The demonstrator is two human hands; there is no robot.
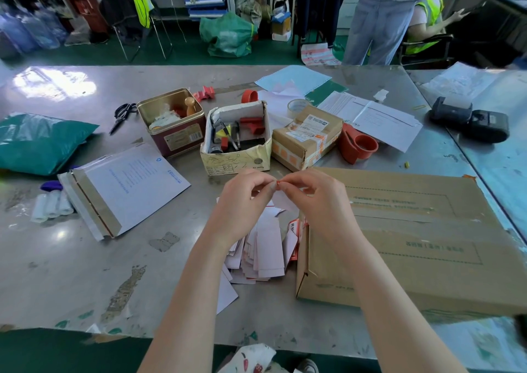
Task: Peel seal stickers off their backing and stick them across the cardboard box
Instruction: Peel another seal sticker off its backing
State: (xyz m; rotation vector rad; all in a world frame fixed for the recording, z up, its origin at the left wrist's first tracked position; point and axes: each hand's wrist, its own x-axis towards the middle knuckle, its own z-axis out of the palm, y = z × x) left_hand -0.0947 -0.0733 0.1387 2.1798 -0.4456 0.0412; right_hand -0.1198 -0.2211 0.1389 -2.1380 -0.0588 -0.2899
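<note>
A small seal sticker (281, 194) is held up between both hands above the counter (85, 258), likely so a corner can be picked off its backing. The left hand (245, 201) and right hand (316, 198) each pinch it with fingers (271, 185) pressed together. The flat cardboard box (413, 244) lies just right. Spent backing strips (265, 247) litter the counter below; an open box of tools (236, 138) sits behind.

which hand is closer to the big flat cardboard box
Right. The right hand hovers beside the cardboard box's left end; the left hand is farther left, above the backing papers.
</note>
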